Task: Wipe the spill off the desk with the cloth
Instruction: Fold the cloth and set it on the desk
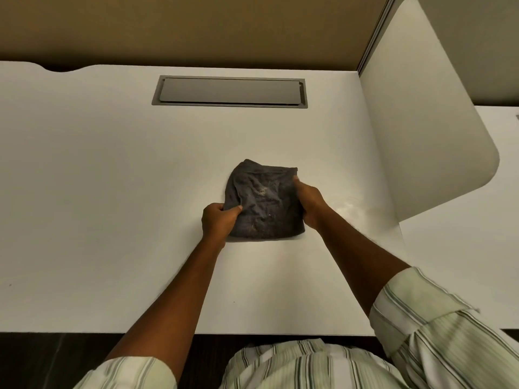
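Observation:
A dark grey cloth (pixel 264 200), folded into a rough square, lies on the white desk (pixel 112 192) near its middle. My left hand (pixel 217 221) pinches the cloth's near left edge. My right hand (pixel 309 203) grips its right edge. A faint wet sheen, the spill (pixel 355 206), shows on the desk just right of my right hand. The cloth does not cover it.
A grey cable hatch (pixel 230 91) is set flush into the desk at the back. A white rounded divider panel (pixel 427 113) stands along the right edge. A tan partition wall (pixel 196 26) closes the back. The desk's front edge runs just before my body.

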A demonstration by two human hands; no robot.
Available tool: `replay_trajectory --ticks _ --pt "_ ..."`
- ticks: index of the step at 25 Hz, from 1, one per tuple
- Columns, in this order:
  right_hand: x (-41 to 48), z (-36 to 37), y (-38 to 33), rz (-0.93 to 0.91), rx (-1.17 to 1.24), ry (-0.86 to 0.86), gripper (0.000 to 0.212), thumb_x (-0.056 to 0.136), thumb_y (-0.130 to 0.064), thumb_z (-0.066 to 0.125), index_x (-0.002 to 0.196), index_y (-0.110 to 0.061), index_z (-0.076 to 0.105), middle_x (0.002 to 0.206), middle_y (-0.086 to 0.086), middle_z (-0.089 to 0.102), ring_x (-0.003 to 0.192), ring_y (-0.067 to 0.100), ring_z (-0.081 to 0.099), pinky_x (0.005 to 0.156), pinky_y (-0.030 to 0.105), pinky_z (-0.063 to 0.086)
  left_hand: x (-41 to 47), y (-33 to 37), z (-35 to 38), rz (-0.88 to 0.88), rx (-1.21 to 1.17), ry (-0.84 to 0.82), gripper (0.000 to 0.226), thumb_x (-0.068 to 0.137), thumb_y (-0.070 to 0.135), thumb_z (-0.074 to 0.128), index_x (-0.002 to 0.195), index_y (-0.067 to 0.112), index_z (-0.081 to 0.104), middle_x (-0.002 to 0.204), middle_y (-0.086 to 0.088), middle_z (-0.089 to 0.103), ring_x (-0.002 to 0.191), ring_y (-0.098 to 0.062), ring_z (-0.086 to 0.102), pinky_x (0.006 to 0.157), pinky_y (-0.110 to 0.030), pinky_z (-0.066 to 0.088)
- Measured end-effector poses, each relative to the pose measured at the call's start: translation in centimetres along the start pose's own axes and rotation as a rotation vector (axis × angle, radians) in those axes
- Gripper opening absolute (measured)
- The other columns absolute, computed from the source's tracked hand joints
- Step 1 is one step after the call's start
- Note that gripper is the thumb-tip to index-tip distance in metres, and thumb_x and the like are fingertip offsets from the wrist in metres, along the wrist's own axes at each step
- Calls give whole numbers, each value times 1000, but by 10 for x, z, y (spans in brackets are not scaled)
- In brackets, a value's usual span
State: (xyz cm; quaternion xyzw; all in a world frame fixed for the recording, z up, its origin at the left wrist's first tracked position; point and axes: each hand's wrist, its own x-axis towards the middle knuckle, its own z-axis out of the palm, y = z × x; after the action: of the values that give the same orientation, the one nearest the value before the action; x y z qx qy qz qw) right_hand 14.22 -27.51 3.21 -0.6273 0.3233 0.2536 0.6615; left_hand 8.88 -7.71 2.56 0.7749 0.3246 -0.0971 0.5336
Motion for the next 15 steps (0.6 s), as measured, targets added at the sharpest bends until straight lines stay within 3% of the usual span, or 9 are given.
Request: replay_trajectory --ticks 3,5,10,13,15 --pt "-1 -1 6 -35 -93 73 40 98 -36 51 123 -6 56 126 12 61 111 29 59 99 41 47 -1 -3 -1 44 113 55 21 83 21 71 70 8 62 75 -8 62 71 -24 58 67 -31 47" --pt "-3 0 6 -76 -120 97 34 99 -30 53 123 -8 57 126 11 61 108 27 59 97 41 47 0 -6 -2 68 175 71 21 85 20 69 70 6 62 71 -9 61 67 -24 56 65 -30 46" --pt "-7 -3 1 -183 -91 160 30 93 -19 62 121 -10 61 123 10 63 108 26 59 100 43 50 -4 -14 -5 -28 85 108 35 83 13 66 51 11 51 51 -3 47 49 -16 44 54 -25 40" --pt "-7 -6 4 -197 -86 212 32 91 -12 64 122 -5 60 124 13 61 113 29 58 102 44 49 -5 -17 -12 -57 101 102 27 81 13 68 57 9 56 53 -2 49 49 -15 45 54 -24 43" --pt "-8 -8 9 -196 -133 230 31 93 -19 62 112 6 62 112 23 64 102 30 61 97 44 52 -7 -15 -12 -58 112 65 26 81 15 69 59 9 56 58 -5 51 54 -21 49 61 -31 46"
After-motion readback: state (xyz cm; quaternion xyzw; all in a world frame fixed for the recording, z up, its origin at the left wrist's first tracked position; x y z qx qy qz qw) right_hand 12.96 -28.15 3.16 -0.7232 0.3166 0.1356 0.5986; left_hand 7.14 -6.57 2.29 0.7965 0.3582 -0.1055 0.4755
